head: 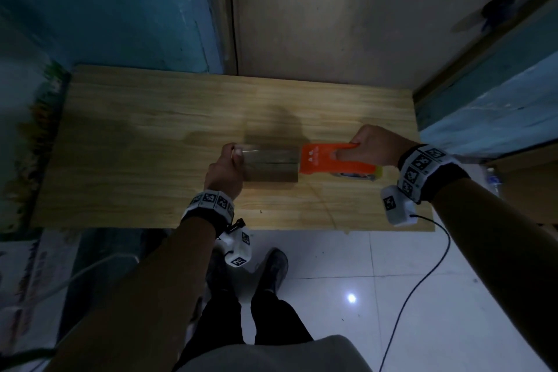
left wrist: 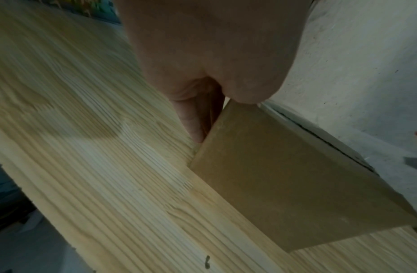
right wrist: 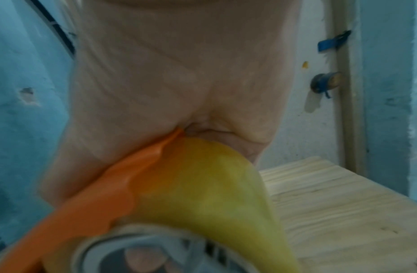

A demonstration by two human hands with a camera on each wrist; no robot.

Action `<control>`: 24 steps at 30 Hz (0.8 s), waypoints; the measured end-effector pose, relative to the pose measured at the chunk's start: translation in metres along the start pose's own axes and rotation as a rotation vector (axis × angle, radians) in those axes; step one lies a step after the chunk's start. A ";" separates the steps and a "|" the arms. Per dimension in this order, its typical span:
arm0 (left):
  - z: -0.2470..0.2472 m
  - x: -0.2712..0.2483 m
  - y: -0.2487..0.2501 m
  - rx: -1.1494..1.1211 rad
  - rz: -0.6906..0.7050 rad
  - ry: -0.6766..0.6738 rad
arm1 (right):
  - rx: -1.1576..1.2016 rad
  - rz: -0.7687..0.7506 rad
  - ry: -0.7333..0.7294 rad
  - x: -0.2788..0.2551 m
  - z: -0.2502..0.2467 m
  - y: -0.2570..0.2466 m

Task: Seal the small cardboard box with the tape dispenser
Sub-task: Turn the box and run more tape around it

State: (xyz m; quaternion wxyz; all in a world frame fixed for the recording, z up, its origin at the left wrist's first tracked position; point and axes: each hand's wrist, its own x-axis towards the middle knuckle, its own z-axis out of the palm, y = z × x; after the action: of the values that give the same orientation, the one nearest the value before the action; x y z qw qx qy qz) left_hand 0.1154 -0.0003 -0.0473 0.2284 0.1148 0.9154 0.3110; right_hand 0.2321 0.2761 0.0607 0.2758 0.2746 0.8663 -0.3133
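A small brown cardboard box lies on the wooden table near its middle, its top seam running left to right. My left hand grips the box's left end, thumb on top; in the left wrist view the fingers press against the box end. My right hand holds the orange tape dispenser at the box's right edge, its front touching the box. The yellowish tape roll shows close up in the right wrist view, held in the orange frame.
The table's front edge is near my legs, above a white tiled floor. A beige wall and blue wall stand behind the table. A black cable hangs from my right wrist.
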 end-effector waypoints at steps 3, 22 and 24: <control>0.001 -0.001 0.001 0.010 0.002 0.007 | -0.075 -0.003 0.035 -0.001 -0.001 0.013; 0.003 0.002 -0.003 -0.016 0.015 -0.010 | -0.147 0.092 -0.022 0.016 0.007 0.046; 0.003 0.003 -0.003 -0.009 0.014 -0.009 | -0.159 0.105 -0.033 0.020 0.008 0.044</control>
State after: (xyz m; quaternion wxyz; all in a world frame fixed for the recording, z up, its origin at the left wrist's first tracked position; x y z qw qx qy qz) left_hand 0.1142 -0.0005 -0.0521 0.2310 0.1216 0.9120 0.3163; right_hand 0.2490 0.3053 0.0250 0.3267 0.2916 0.8683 -0.2331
